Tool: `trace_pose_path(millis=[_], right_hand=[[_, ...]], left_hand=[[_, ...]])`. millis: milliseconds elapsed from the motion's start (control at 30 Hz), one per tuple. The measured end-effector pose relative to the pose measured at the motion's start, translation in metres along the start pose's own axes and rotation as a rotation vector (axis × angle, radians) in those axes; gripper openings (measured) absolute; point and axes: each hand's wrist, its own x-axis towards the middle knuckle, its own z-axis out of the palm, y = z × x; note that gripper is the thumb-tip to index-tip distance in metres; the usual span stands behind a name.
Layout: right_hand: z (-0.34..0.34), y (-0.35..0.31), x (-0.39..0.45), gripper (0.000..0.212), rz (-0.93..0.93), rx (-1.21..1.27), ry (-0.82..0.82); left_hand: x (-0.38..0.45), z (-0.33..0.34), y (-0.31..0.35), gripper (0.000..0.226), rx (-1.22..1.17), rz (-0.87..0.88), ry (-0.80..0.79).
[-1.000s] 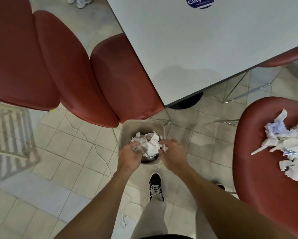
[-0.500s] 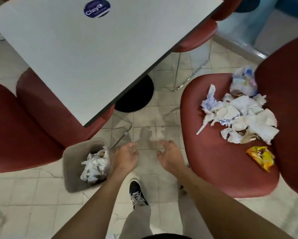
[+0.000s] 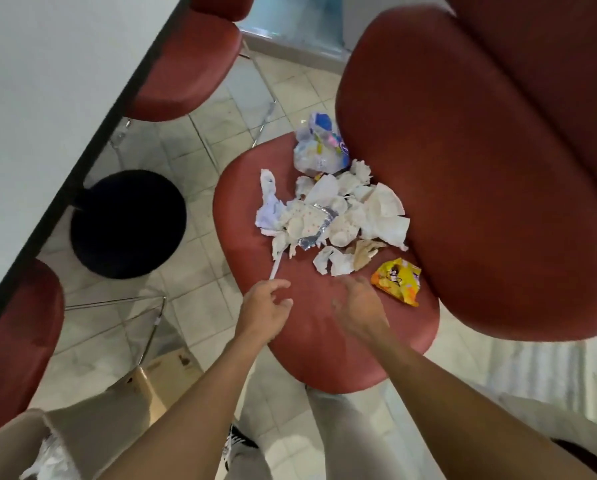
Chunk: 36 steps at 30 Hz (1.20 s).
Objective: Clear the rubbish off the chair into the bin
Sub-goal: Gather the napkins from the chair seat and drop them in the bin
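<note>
Both hands, left (image 3: 267, 306) and right (image 3: 357, 306), are hovering empty, fingers spread; ahead lies light, crumpled paper (image 3: 338, 213), easiest scooped from both sides.

A: Item one, the support?

B: Red chair seat (image 3: 311, 341), padded, backrest rising at its right.

A: Contents lying on it?

B: One heap of crumpled white tissues (image 3: 345, 213), mid-seat toward the back. A scrap of silver foil (image 3: 319, 225) showed within the heap. A white straw (image 3: 276, 268) jutted from its near-left edge. A blue-and-white plastic bag (image 3: 319, 147) lay at the far edge, touching the heap. A yellow snack wrapper (image 3: 397, 280) lay apart, near the backrest.
</note>
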Motion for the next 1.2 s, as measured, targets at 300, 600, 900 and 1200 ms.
trace_pose_path(millis=[300,600,900,1200], right_hand=[[-0.035,0.067,0.092,0.065,0.015,0.044,0.005],[-0.011,0.114,0.159,0.060,-0.089,-0.075,-0.069],[-0.005,0.106,0.149,0.026,0.002,-0.008,0.009],[-0.027,0.057,0.108,0.030,0.031,0.115,0.121]], left_hand=[[0.084,0.090,0.056,0.044,0.255,0.069,-0.124],[0.135,0.155,0.045,0.060,0.518,0.041,-0.131],[0.123,0.137,0.029,0.026,0.352,0.000,-0.046],[0.085,0.075,0.033,0.025,0.280,-0.063,0.107]])
